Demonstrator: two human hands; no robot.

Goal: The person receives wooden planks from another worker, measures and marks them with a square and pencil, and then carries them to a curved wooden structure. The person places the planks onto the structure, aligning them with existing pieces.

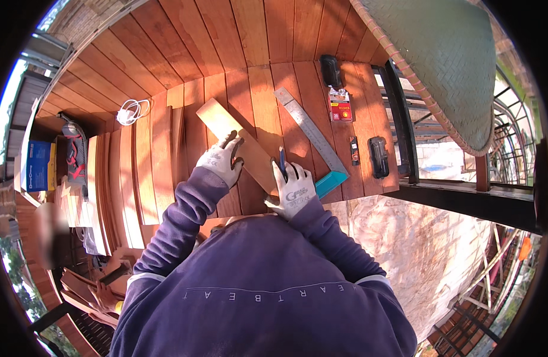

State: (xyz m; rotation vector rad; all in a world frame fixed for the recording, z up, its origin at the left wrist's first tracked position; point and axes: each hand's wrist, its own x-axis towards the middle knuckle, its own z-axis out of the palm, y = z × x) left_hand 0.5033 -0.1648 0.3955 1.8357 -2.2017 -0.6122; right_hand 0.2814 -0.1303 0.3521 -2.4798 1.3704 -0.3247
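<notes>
A short pale wooden board [217, 119] lies diagonally on the reddish plank bench [250, 83]. My left hand [220, 160], in a white glove with dark fingertips, grips the board at its middle, fingers curled over it. My right hand [291, 187], gloved the same way, is at the board's near end with a blue pencil [282, 157] between its fingers. To the right lies a steel square [306, 128] with a teal handle [330, 183], angled beside the board and close to my right hand.
Right: two black cases [378, 156], red-yellow pack [340, 105], small black-orange pack [355, 150], woven hat [440, 71]. Left: stacked planks [131, 178], white cable [131, 112], blue box [37, 166], bag [74, 152]. Another person's hand [101, 294] shows at lower left. Railing [416, 154] edges the right.
</notes>
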